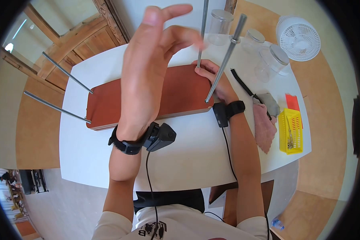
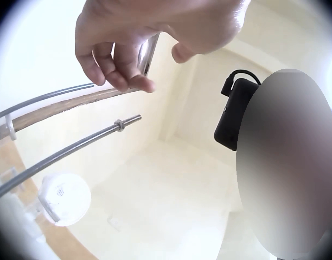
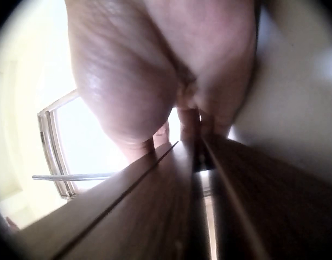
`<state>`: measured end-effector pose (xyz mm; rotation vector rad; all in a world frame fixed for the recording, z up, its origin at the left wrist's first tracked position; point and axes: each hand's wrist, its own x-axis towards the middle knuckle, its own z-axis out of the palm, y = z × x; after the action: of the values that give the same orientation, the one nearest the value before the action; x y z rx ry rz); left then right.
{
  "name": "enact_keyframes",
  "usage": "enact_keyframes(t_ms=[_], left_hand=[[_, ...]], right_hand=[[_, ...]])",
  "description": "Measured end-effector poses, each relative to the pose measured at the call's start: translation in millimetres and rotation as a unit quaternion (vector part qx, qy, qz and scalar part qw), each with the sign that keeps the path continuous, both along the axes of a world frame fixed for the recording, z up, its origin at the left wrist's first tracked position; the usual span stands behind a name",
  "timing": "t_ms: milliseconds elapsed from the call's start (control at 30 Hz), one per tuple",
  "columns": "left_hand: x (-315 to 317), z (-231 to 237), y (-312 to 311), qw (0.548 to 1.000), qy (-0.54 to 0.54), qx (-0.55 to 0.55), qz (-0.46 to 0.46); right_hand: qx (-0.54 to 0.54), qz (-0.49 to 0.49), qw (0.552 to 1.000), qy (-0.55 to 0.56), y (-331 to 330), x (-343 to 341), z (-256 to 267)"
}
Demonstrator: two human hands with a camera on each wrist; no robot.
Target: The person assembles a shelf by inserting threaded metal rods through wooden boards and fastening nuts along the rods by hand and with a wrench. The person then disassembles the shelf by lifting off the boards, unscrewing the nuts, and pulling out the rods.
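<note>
Reddish-brown wooden boards [image 1: 180, 89], stacked with a gap between layers in the right wrist view, lie on the white table [image 1: 180, 160]. Metal threaded rods stand at their corners. My right hand [image 1: 216, 76] grips the boards' right end, thumb on top beside the back right rod [image 1: 204, 28]. My left hand [image 1: 144, 68] is raised over the boards, its fingers loosely bent and apart, one blurred beside that rod. In the left wrist view the left hand's fingers [image 2: 117, 65] hang near the rod's tip. The front right rod [image 1: 224, 60] carries a nut [image 1: 235, 39] near its top.
Clear lidded jars [image 1: 271, 64] and a white fan [image 1: 299, 38] stand at the back right. To the right lie a black-handled tool [image 1: 241, 83], a pink cloth [image 1: 264, 128] and a yellow basket [image 1: 291, 132] holding metal pieces. Two more rods [image 1: 68, 73] rise at the left end.
</note>
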<state>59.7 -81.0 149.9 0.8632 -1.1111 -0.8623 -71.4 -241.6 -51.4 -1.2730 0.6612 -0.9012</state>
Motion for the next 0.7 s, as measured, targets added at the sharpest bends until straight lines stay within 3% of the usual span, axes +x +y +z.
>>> enact_keyframes(t_ms=[67,133,167,200,233,300,367,433,467,500,533,567,600,633,667,700], left_hand=[[1,-4,0,1.0,0.016,-0.015,0.006],[11,-21,-5,0.995,-0.029,-0.05,-0.078],[7,-6,-4,0.989,-0.052,-0.067,-0.121],[-4,11,12,0.995,-0.048,0.061,-0.064],[10,5,7,0.995,-0.049,0.062,-0.066],[59,-17,-9,0.968,0.008,-0.034,-0.25],[45,-17,-8,0.964,0.03,-0.047,-0.261],[-12,3,2,0.999,0.004,-0.017,0.034],[3,13,-2,0.999,0.005,-0.017,0.036],[31,24,-10,0.948,0.257,0.127,-0.141],[46,30,-15,0.784,0.478,0.255,-0.302],[40,22,-9,0.784,0.479,0.255,-0.301],[26,7,2,0.943,0.209,0.114,-0.234],[19,-6,7,0.986,-0.085,-0.042,-0.14],[33,-16,-2,0.985,-0.086,-0.042,-0.142],[59,-23,-16,0.964,-0.061,-0.082,-0.246]], right_hand=[[-0.011,-0.001,1.0,0.015,0,2,-1],[0.021,0.01,0.999,-0.025,0,2,-2],[0.021,0.011,0.999,-0.024,-1,2,-3],[0.018,0.014,1.0,-0.018,-2,1,-5],[0.015,0.017,1.0,-0.013,-3,0,-6],[0.009,0.013,1.0,-0.009,-4,0,-5],[0.002,0.014,1.0,-0.005,-3,0,-3],[0.019,0.014,1.0,-0.007,-1,1,-2],[0.019,0.015,1.0,-0.006,-1,1,-2],[0.027,0.013,0.999,-0.015,-1,2,-3],[0.035,0.011,0.999,-0.024,-1,2,-4],[0.035,0.011,0.999,-0.024,-2,2,-5],[0.033,0.015,0.999,-0.024,-2,2,-5],[0.03,0.018,0.999,-0.023,-3,1,-6],[0.03,0.016,0.999,-0.024,-3,0,-6],[0.027,0.014,0.999,-0.022,-3,0,-5]])
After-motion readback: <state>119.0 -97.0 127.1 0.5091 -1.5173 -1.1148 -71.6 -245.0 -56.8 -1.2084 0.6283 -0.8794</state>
